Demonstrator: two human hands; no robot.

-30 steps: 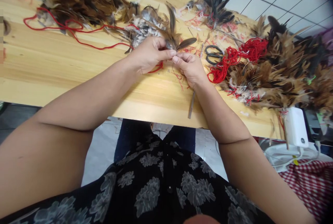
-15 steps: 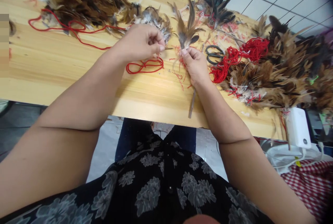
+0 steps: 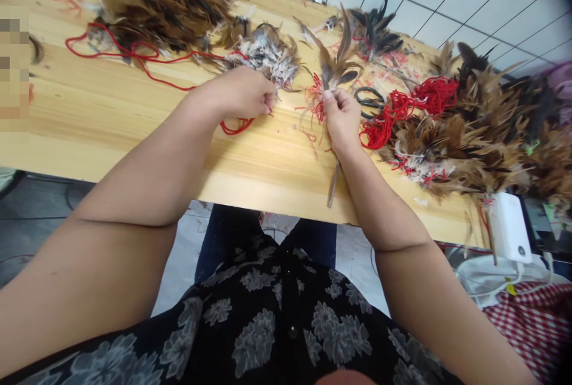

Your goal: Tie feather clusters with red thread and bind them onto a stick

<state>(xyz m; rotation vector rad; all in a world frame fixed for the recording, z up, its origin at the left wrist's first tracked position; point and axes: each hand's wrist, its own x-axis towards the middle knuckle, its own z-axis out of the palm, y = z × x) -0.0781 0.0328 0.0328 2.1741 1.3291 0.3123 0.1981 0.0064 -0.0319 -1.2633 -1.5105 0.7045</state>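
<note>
My right hand (image 3: 343,115) pinches a small bunch of brown feathers (image 3: 335,63) by the quills, holding it upright over the wooden table (image 3: 111,117). Short red threads hang at the bunch's base. My left hand (image 3: 241,94) is closed in a pinch beside a grey-white feather tuft (image 3: 268,54), a little to the left of the bunch. A red string (image 3: 236,127) loops out from under that hand and runs back across the table. What the left fingers grip is too small to make out.
Black scissors (image 3: 370,99) lie just right of my right hand, next to a tangle of red yarn (image 3: 402,105). Piles of brown feathers lie at the back left (image 3: 165,3) and along the right (image 3: 482,129). A white charger (image 3: 509,227) sits at the table's right corner.
My hands were together on the feather bunch; the left hand has pulled away to the left with the string. The right hand stood the bunch upright.
</note>
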